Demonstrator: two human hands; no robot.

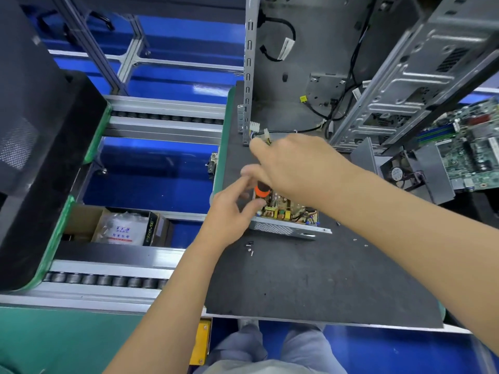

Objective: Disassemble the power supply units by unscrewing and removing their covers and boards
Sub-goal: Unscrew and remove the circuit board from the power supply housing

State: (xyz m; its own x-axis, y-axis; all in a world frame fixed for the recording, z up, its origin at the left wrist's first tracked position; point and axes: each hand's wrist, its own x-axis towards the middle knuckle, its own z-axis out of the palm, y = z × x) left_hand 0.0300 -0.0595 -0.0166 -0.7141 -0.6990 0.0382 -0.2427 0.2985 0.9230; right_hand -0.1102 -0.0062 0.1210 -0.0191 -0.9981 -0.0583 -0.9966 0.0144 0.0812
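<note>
I see the open power supply unit [286, 215] lying long-axis left to right on the surface [310, 279]. My right hand [294, 168] grips what seems a screwdriver [262, 190] over its left end; left hand [229, 209], loosely curled, touches that end.

desk: dark, scuffed mat-like top [310, 287] with a pale front edge and green trim down the left side
power supply unit: [283, 225] sits flat near the middle-left of the desk, cover off, board showing inside the metal tray
loose screws: a few [250, 247] right in front of the unit, a couple more [355, 239] off to its right
computer case: open grey chassis [302, 76] standing at the back, cables hanging inside
motherboard: green one [469, 147] lying at the far right, next to a small black fan [399, 174]
</note>
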